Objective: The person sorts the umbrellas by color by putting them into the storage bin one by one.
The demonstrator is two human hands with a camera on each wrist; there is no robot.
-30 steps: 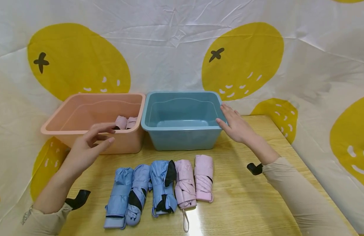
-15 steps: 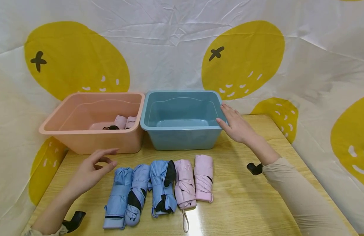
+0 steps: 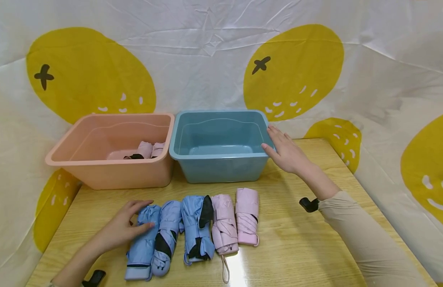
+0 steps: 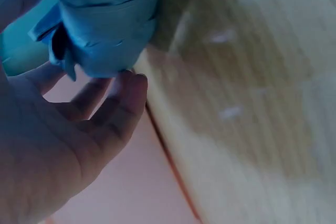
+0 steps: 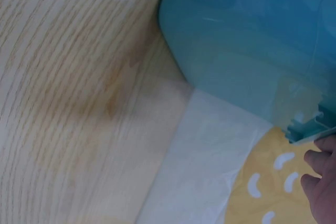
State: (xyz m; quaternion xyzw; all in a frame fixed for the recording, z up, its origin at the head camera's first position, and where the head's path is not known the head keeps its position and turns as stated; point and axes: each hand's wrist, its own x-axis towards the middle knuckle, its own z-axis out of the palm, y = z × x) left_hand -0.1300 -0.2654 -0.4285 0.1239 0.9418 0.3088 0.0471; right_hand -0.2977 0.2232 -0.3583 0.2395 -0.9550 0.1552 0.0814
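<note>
At the left end of a row of folded umbrellas, my left hand [image 3: 115, 231] reaches over a light blue folded umbrella [image 3: 143, 249]. Its fingers are at the umbrella's far end and its thumb lies over the side. In the left wrist view the thumb and fingertips stand apart around the end of the blue umbrella [image 4: 107, 30]. My right hand [image 3: 287, 153] rests on the right rim of the blue bin [image 3: 221, 169], fingers extended. Only part of the right hand [image 5: 323, 182] shows in the right wrist view, at the bin's rim.
Beside it lie two more blue umbrellas [image 3: 167, 223] and two pink umbrellas [image 3: 225, 223], one with a wrist loop towards me. A peach bin [image 3: 135, 173] adjoins the blue one and holds pink umbrellas [image 3: 145, 149] and something black. A fruit-print cloth [image 3: 207, 71] hangs behind.
My left hand has come down from over the peach bin's front rim to the leftmost blue umbrella. The right hand stays on the blue bin's rim.
</note>
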